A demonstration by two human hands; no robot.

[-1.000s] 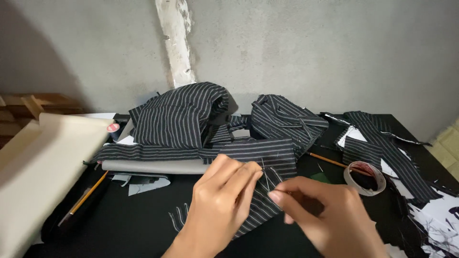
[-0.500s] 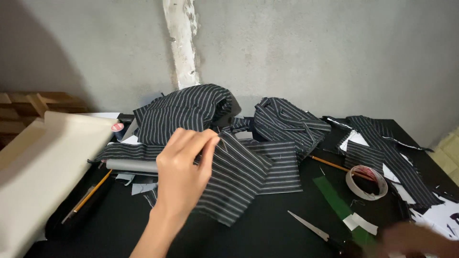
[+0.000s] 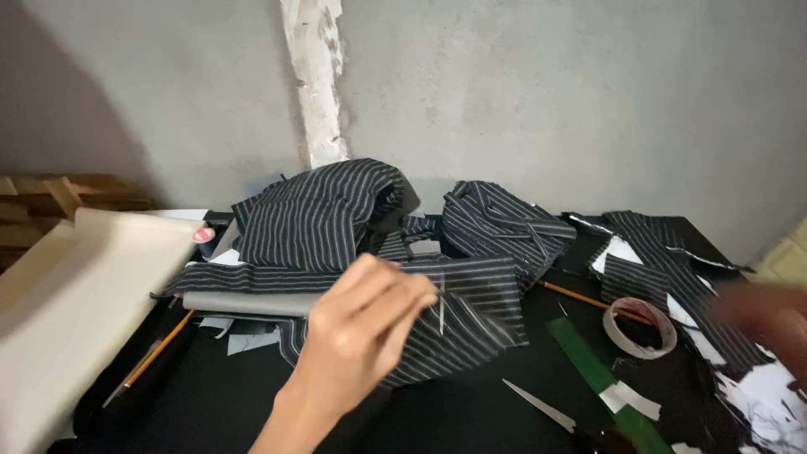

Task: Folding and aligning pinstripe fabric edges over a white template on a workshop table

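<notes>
The left hand [image 3: 361, 328] is pinching a pin [image 3: 442, 304] over the striped cloth [image 3: 471, 324], not pinned yet. The right hand [image 3: 769, 315] is blurry; I cannot tell its grip.

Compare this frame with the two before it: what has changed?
The right hand let go of the striped fabric piece and swung off to the right edge, blurred. The left hand kept hold of it. Tape roll, green ruler and scissors stayed put.

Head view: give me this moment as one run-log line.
left hand pinching striped cloth | right hand blurred, off by tape roll | scissors on table
</notes>
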